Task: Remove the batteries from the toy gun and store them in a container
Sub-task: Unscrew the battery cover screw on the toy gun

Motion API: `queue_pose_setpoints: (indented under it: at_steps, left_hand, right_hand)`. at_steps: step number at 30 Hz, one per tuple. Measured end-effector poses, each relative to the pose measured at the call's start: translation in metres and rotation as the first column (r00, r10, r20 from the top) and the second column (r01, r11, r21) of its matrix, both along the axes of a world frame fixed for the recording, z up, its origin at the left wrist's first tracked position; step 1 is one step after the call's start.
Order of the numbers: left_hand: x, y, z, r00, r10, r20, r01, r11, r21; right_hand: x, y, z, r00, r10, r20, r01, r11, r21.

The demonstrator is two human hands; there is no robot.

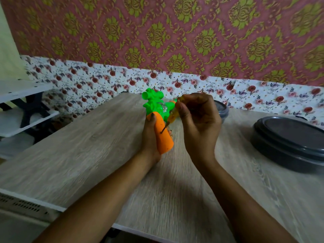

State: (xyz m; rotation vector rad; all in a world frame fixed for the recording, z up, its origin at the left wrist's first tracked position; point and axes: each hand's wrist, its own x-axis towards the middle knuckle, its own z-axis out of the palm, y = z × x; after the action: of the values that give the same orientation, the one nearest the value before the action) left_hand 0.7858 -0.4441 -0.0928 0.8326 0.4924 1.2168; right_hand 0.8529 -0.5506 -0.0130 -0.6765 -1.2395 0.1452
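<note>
The toy gun (158, 116) has a bright green body and an orange grip. My left hand (149, 137) wraps the orange grip from below and holds it above the wooden table (87, 146). A screwdriver (171, 118) with a yellow handle is gripped in my right hand (198, 120). Its metal tip touches the side of the orange grip. No batteries are visible.
A large dark oval container (289, 142) with its lid on sits at the table's right edge. A smaller dark round container (221, 107) stands behind my right hand. White shelves (22, 106) stand to the left, and a floral-papered wall backs the table.
</note>
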Motion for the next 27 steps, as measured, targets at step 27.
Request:
queue_pose_setpoints:
  at_steps: [27]
  left_hand:
    - [-0.0007,0.0060,-0.0007,1.000,-0.017,-0.026,0.017,1.000,0.000]
  right_hand:
    - [0.0036,-0.0029,0.0029,0.996,-0.093,-0.003,0.093,0.995,-0.029]
